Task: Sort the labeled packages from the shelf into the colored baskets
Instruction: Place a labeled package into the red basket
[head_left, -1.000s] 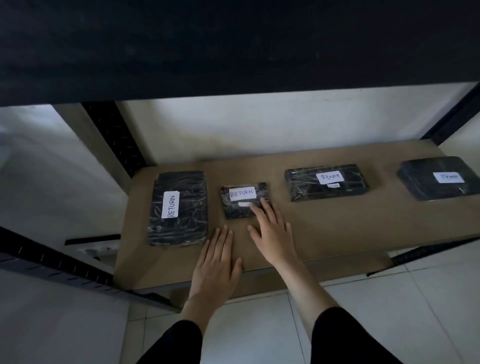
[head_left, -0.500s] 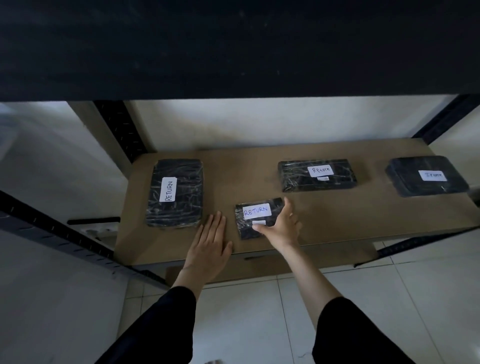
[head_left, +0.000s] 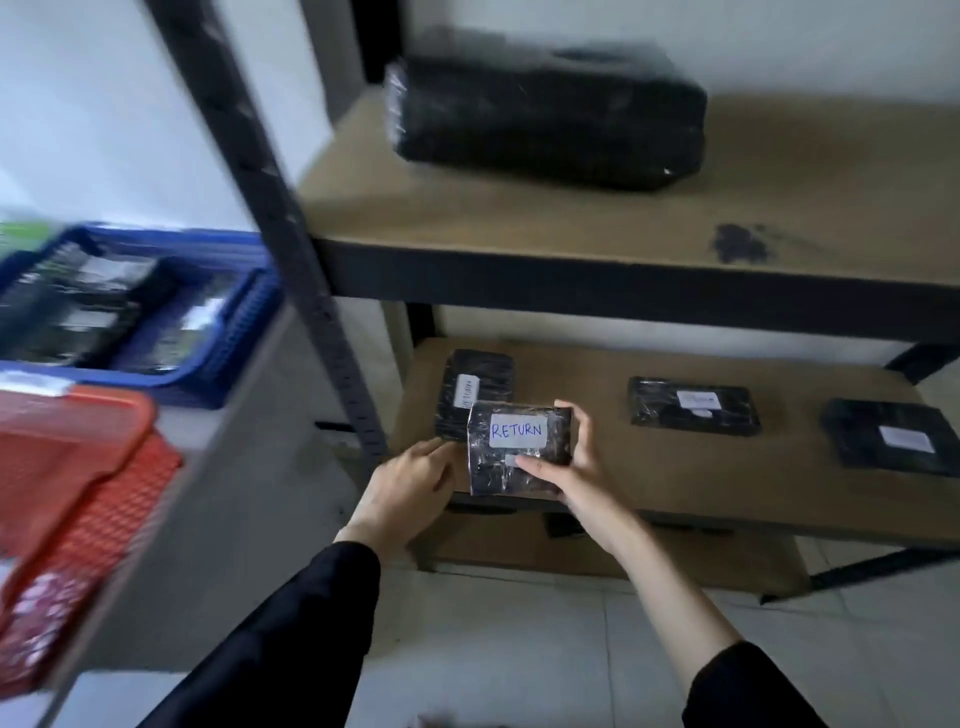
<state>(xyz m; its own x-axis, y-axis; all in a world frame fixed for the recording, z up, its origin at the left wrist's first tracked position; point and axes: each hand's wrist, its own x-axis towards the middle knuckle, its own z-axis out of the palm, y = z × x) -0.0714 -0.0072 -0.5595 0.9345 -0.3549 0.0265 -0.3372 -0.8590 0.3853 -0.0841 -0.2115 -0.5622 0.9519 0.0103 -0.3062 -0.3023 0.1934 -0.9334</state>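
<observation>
Small black plastic-wrapped package with a white "RETURN" label (head_left: 519, 447): was lying flat on the brown board of the lower shelf (head_left: 675, 483) half a second ago, now lifted off it and held in front of the shelf's front edge, label up and readable.

Right hand (head_left: 576, 467): grips the package's right side, thumb on its top face below the label, fingers wrapped round the far right edge. Earlier its fingertips only rested on the package.

Left hand (head_left: 410, 483): has left the shelf board, where it lay flat. It now sits at the package's left edge, fingers bent toward it; whether they pinch the wrap or only touch it, cannot tell.

Still on the lower shelf, unmoved: tall black wrapped package with a sideways label (head_left: 475, 389) just behind the held one, flat black labelled package (head_left: 693, 408) at centre, another black labelled package (head_left: 893, 439) at right.

View has swung up and left since the earlier frame. New in sight: large black wrapped bundle (head_left: 545, 109) on the upper shelf, blue plastic basket (head_left: 228, 332) holding dark packages, red plastic basket (head_left: 98, 499) nearer, both blurred at left.
</observation>
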